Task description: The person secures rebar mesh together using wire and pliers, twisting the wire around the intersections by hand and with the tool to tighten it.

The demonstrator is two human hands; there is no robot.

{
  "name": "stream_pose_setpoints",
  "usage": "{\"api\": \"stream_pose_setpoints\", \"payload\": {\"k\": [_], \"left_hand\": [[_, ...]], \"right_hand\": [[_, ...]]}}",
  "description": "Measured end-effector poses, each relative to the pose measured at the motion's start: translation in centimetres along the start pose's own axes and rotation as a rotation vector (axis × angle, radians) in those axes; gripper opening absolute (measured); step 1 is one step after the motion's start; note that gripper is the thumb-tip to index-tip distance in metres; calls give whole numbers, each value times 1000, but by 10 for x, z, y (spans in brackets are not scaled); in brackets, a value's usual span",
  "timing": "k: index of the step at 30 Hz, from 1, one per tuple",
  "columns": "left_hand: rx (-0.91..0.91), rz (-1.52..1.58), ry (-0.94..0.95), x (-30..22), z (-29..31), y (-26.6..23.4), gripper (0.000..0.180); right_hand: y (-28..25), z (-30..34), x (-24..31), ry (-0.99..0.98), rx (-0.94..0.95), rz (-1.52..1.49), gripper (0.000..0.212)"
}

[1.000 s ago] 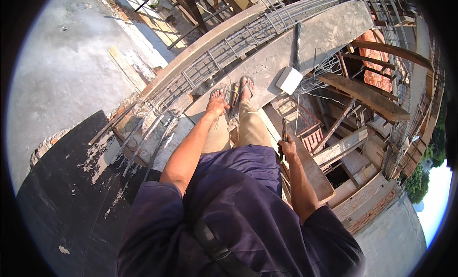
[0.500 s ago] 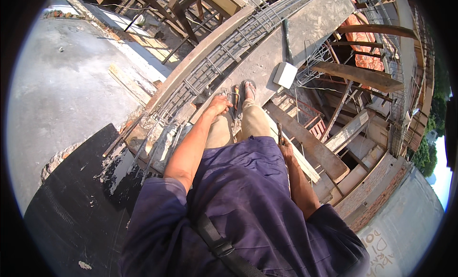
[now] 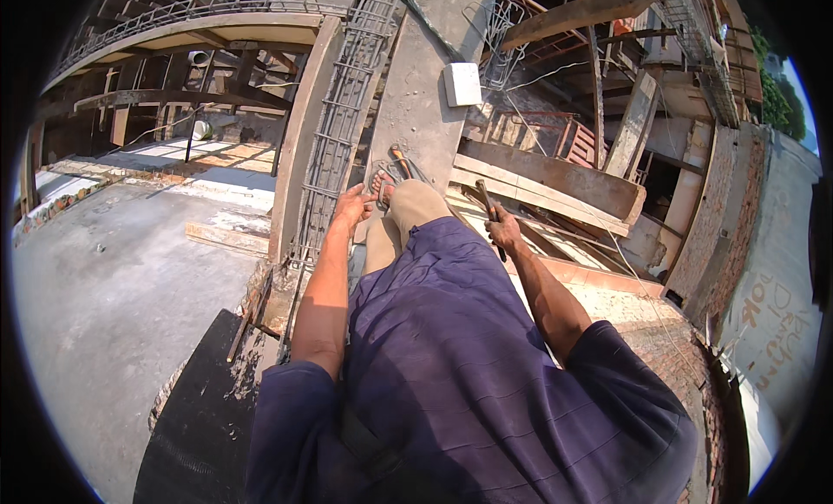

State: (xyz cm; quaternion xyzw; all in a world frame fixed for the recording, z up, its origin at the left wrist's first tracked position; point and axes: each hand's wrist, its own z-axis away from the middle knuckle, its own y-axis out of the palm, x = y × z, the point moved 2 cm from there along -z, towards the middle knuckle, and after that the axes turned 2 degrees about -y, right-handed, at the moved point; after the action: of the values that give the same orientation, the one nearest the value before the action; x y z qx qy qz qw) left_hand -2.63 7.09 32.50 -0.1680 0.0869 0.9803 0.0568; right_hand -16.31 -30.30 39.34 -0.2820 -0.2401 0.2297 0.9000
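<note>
Head view: a grey concrete slab (image 3: 139,270) fills the left side, with a black surface (image 3: 200,426) at its near edge. Right of it, a pale concrete strip (image 3: 425,62) runs toward the far side, with a foot in a sandal (image 3: 382,188) on it. Between slab and strip, beside a timber edge board (image 3: 304,131), lies a long cage of steel bars (image 3: 343,114). The lengthwise bars already have crosspieces along them, and the visible stretch is bare, without concrete over it; how much is left cannot be judged from here.

Loose boards (image 3: 538,192) lie right of the strip. Farther off, a white block (image 3: 462,84) sits at the strip's right edge, just beside bent wire pieces (image 3: 503,49).

The right hand (image 3: 503,230), over the boards, is closed around a hand tool (image 3: 483,196): slim, dark-handled, with a brownish upper end, its exact kind unclear. The left hand (image 3: 351,207) appears near the foot, fingers partly curled; whether they pinch anything thin, I cannot tell. A slim orange-and-dark item (image 3: 400,161) lies just beyond the foot.
</note>
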Motion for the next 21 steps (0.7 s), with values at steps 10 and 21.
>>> {"api": "stream_pose_setpoints", "payload": {"k": [10, 21], "left_hand": [[-13, -319, -94, -26, 22, 6, 63], [-45, -296, 70, -55, -1, 13, 56]], "right_hand": [[-197, 125, 69, -258, -1180, 114, 47], [-303, 50, -20, 51, -1196, -115, 40]]}}
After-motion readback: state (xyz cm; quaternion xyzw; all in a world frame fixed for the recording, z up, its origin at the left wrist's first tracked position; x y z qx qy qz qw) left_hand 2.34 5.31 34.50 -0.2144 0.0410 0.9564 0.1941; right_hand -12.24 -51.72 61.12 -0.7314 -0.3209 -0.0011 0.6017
